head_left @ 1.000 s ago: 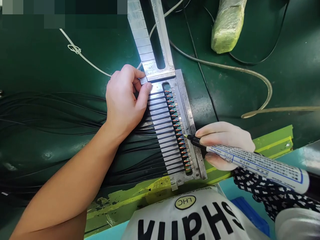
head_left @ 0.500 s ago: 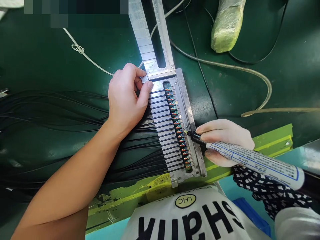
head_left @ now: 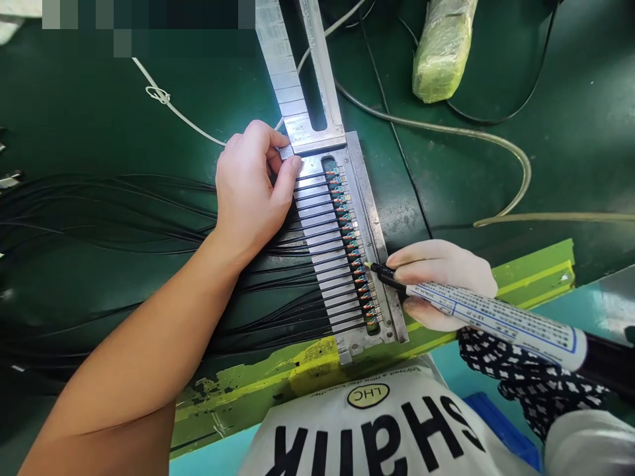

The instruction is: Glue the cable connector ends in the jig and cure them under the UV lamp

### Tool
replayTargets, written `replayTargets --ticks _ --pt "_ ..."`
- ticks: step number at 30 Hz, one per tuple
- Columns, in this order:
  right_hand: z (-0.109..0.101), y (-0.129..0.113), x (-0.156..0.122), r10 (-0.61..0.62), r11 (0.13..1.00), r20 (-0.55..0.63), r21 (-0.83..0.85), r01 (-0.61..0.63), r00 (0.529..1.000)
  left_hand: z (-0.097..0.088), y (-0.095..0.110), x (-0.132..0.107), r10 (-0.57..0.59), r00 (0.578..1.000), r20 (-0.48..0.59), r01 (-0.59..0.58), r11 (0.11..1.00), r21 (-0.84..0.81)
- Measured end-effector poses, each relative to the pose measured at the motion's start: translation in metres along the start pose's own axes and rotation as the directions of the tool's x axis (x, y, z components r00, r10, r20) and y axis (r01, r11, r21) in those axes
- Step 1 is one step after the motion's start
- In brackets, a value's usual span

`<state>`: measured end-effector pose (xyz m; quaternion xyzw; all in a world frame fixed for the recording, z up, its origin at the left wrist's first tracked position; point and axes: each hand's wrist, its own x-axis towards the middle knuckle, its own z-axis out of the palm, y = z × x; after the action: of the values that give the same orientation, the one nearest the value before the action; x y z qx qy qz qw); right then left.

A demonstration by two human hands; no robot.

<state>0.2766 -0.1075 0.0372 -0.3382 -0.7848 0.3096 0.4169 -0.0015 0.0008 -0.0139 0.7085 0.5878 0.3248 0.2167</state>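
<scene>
A metal comb fixture lies on the green bench and holds a row of thin black cables whose coloured wire ends sit in its slot. My left hand rests on the cables at the fixture's upper left, thumb pressed on the metal. My right hand, in a white glove, grips a white marker pen. The pen's black tip touches the wire ends about two thirds of the way down the row.
A bundle of black cables fans out to the left. A long metal rail runs up from the fixture. A wrapped green roll, a beige hose and a white cord lie behind. Yellow tape marks the bench's near edge.
The pen tip has crept slightly up the row of wire ends. My left hand keeps its hold on the fixture's upper left; the view has shifted a little.
</scene>
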Motion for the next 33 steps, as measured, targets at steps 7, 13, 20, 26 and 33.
replayTargets --ticks 7,13,20,26,33 --pt "0.002 0.0033 -0.0009 -0.033 0.999 -0.031 0.04 0.034 0.999 0.0005 0.0002 0.0012 0.035 0.999 -0.006 -0.034 0.997 0.076" --pt "0.0024 0.0016 0.0 -0.006 1.0 -0.034 0.023 0.007 0.999 0.0013 -0.0007 0.0018 0.075 0.997 -0.02 -0.073 0.993 0.092" --pt "0.0005 0.0016 -0.0037 -0.006 1.0 -0.033 0.023 0.006 0.999 0.0003 0.0011 0.0019 0.071 0.997 -0.027 -0.069 0.995 0.07" --pt "0.0004 0.0003 -0.0008 0.001 1.0 -0.042 0.016 0.0 0.999 0.0012 -0.0004 0.0031 0.125 0.991 -0.043 -0.12 0.987 0.107" --pt "0.001 0.0015 0.0006 -0.008 1.0 -0.038 0.022 0.009 0.999 -0.0004 0.0019 0.0014 0.065 0.998 -0.015 -0.063 0.995 0.083"
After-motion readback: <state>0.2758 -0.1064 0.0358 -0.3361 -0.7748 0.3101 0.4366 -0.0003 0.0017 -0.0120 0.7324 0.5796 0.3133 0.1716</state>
